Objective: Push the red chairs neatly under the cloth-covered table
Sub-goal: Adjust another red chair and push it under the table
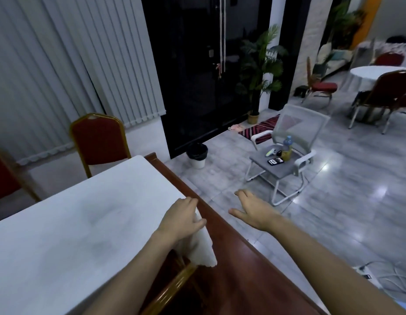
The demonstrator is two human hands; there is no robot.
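A white cloth (pixel 79 223) covers the long wooden table (pixel 238 258), whose bare brown edge runs along the right side. My left hand (pixel 181 220) is shut on a bunched corner of the cloth at that edge. Beside it my right hand (pixel 252 210) hovers open over the floor, palm down, touching nothing. A red chair with a gold frame (pixel 99 139) stands at the table's far end, its back upright. Another red chair (pixel 4 178) shows partly at the left edge. The gold frame of a third chair (pixel 174 283) sits under the table beneath my left arm.
A white mesh chair (pixel 286 155) stands on the tiled floor to the right, with a bottle, a phone and a controller on its seat. A small bin (pixel 197 155) sits by the dark glass door. More red chairs (pixel 384 96) surround a round table at far right. Cables (pixel 379 271) lie on the floor.
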